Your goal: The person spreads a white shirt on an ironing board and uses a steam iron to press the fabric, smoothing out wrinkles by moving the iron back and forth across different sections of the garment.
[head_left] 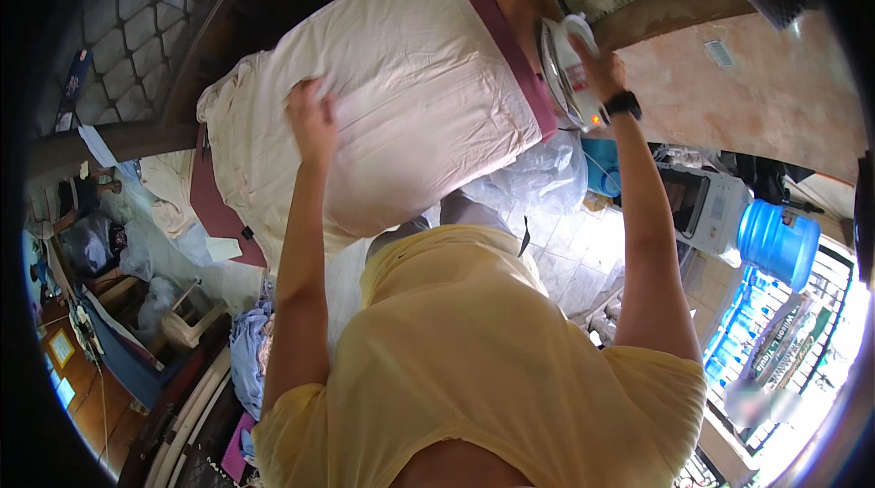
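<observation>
A cream-coloured cloth garment (383, 114) lies spread over an ironing board with a maroon cover (510, 41), some creases showing near its right end. My left hand (313, 123) is over the left part of the cloth, fingers apart and a little blurred by motion. Whether it touches the fabric I cannot tell. At the board's right end, my right hand (597, 69) is wrapped round the handle of a white clothes iron (567, 78). The iron is tipped up on its side, off the cloth, and a small orange light glows near its heel.
A wall (775, 87) stands close on the right. Clear plastic bags (538, 174) and a blue container (602, 164) sit below the iron. Further right are a white oven-like appliance (706, 205) and a blue water jug (779, 242). Folded clothes (248, 351) lie at lower left.
</observation>
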### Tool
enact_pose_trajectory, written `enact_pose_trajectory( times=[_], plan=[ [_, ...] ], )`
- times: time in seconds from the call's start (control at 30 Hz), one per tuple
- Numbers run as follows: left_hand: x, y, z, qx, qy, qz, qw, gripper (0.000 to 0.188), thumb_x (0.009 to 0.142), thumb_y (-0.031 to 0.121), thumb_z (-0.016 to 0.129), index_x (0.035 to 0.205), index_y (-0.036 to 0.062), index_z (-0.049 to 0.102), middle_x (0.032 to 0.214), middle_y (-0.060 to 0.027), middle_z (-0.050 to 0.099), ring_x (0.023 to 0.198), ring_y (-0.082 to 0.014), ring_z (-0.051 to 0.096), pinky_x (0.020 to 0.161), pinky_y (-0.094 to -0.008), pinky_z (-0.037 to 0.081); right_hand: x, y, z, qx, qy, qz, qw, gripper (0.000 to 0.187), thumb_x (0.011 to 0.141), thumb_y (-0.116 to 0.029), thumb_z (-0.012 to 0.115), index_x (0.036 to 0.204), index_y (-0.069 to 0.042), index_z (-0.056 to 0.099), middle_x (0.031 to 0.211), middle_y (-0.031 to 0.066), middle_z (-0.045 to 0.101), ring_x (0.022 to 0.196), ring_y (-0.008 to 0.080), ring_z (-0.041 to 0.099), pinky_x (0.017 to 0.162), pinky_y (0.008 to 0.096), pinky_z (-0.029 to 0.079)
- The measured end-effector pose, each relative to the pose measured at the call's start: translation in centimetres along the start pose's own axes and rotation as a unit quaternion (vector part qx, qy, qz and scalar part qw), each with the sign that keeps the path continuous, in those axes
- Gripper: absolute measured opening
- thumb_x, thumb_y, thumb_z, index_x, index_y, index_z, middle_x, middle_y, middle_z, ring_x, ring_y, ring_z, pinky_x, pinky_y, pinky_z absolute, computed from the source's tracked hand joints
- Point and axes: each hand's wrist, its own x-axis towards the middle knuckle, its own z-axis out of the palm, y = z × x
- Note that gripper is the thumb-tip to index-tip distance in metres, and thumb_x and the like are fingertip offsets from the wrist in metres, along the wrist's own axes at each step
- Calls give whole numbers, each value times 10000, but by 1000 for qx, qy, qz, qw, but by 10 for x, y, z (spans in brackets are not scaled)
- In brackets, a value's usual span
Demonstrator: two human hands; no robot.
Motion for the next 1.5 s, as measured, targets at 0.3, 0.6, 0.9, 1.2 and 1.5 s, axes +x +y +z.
enact_pose_trajectory(
  times=[0.3, 0.6, 0.9, 1.2, 1.5],
  plan=[
    [167, 77, 158, -30, -238, 185, 953, 413, 807, -32, 616, 1189, 123, 616, 1201, -54, 576, 1133, -251, 533, 927, -404, 431, 87, -35, 39, 27, 90, 30, 995, 889, 735, -830, 517, 1066, -28, 709, 972, 177, 721, 1019, 351, 668, 895, 437, 498],
    [198, 96, 228, -215, -433, -7, 875, 209, 802, -48, 601, 955, 89, 636, 1044, -70, 582, 958, -249, 584, 774, -354, 492, 36, -46, 87, -21, 264, -208, 942, 390, 789, -350, 726, 1046, -69, 642, 1153, 202, 519, 1073, 422, 487, 881, 523, 426],
    [221, 78, 221, -116, -410, 224, 876, 151, 801, -68, 553, 908, 31, 514, 880, -135, 553, 876, -350, 571, 752, -425, 444, -35, -60, 191, 113, 78, -202, 970, 263, 828, -186, 668, 1023, -66, 538, 1041, 180, 552, 952, 393, 538, 775, 480, 458],
    [219, 91, 238, -106, -331, 186, 919, 225, 816, -38, 612, 1013, 58, 560, 1061, -112, 566, 984, -326, 588, 836, -404, 479, -17, -29, 155, 110, 46, -82, 989, 284, 842, -239, 690, 1022, -90, 529, 978, 168, 601, 827, 399, 620, 660, 519, 492],
    [194, -117, 110, 249, -229, -88, 937, 432, 880, 192, 647, 1298, 201, 540, 1247, -105, 579, 1189, -361, 520, 973, -493, 450, 56, -98, 157, 26, 144, -231, 962, 395, 848, -267, 672, 1154, -40, 569, 1178, 243, 494, 1056, 414, 496, 856, 484, 443]
  ],
)
